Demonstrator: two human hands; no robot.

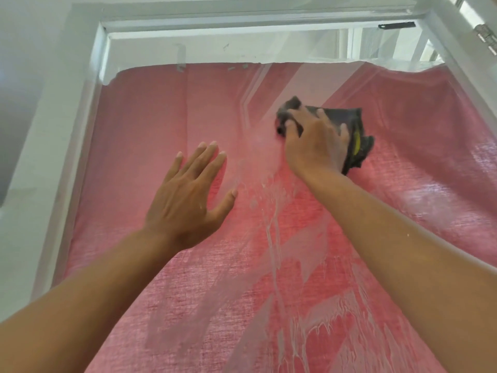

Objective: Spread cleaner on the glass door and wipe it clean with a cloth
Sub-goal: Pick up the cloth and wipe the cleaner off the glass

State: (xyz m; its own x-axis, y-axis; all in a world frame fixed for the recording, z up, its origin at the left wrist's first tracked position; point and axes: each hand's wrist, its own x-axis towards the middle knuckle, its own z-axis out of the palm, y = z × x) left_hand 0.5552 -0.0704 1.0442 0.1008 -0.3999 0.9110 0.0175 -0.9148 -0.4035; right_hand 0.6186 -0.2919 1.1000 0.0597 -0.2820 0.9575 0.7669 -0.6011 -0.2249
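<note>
The glass door fills the view, with a pink curtain behind the pane. White streaks of cleaner run down the middle and lower part of the glass. My right hand presses a dark grey cloth with a yellow patch against the upper right of the glass, its fingers curled over the cloth's upper edge. My left hand lies flat on the glass to the left of the streaks, fingers straight and spread, holding nothing.
A white door frame borders the pane on the left, top and right. A metal hinge sits at the upper right corner. Bits of tape residue mark the glass near the top.
</note>
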